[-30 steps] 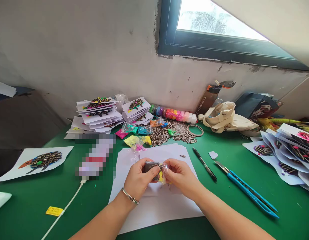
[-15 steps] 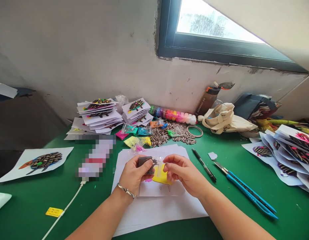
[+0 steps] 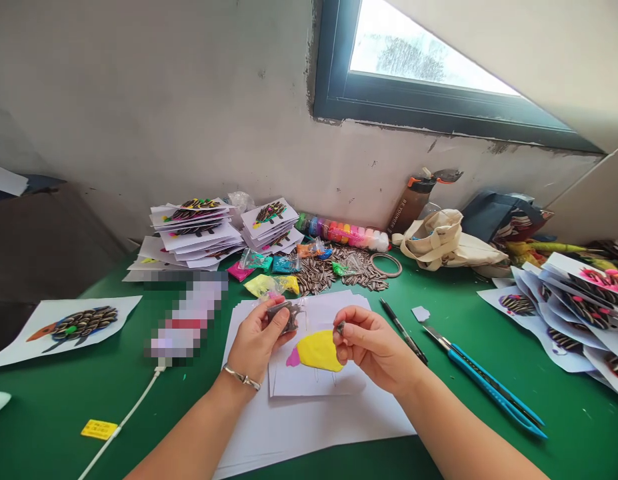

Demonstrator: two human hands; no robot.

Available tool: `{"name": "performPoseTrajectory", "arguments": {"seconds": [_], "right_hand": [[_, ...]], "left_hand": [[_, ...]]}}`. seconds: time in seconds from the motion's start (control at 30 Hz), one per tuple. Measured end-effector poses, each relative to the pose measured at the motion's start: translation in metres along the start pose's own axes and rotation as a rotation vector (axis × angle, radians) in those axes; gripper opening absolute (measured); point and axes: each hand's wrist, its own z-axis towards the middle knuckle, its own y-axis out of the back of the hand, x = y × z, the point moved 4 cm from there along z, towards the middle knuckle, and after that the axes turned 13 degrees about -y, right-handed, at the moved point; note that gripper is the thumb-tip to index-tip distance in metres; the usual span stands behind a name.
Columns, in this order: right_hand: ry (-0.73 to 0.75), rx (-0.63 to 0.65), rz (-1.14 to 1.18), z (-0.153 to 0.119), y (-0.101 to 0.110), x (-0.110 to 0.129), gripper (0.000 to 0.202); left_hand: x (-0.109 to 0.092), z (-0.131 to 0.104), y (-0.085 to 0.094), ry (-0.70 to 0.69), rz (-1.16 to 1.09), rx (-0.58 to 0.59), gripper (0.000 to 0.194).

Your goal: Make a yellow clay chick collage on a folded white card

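Observation:
Between the thumb and fingers of my left hand point(image 3: 261, 340) is a small clear bag of dark modelling clay point(image 3: 289, 320). My right hand point(image 3: 371, 343) pinches a small dark lump of clay point(image 3: 341, 327), apart from the bag. Below both hands lies a white card point(image 3: 309, 387) with a yellow clay body point(image 3: 319, 351), a pinkish-purple clay head point(image 3: 293, 358) at its left end, and thin drawn legs under it. My right fingers partly cover the yellow body's right end. The card rests on a stack of larger white sheets point(image 3: 339, 420).
Sunflower seeds point(image 3: 316, 275) and bagged coloured clay point(image 3: 271, 285) lie behind the sheets. To the right are a black pen point(image 3: 403, 331) and a blue utility knife point(image 3: 489, 383) with its blade out. Stacked seed pictures point(image 3: 196, 233) stand back left, others point(image 3: 583, 313) far right.
My hands have moved apart. My right hand has come away from the bag with a dark lump in its fingers, and more of the yellow body and purple head shows.

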Motion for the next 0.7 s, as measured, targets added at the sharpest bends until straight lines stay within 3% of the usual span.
{"name": "performPoseTrajectory", "arguments": {"seconds": [0.3, 0.53, 0.7], "right_hand": [[0.009, 0.006, -0.037, -0.0031, -0.0039, 0.0009, 0.016], [0.035, -0.164, -0.215, -0.0032, -0.0030, 0.0002, 0.022], [0.074, -0.254, -0.316, -0.0065, -0.0033, 0.0064, 0.026]], "left_hand": [[0.0024, 0.0072, 0.0081, -0.158, 0.161, 0.074, 0.061], [0.0014, 0.0047, 0.0064, -0.187, 0.294, 0.096, 0.066], [-0.0001, 0.0039, 0.0062, -0.240, 0.395, 0.112, 0.060]]}}
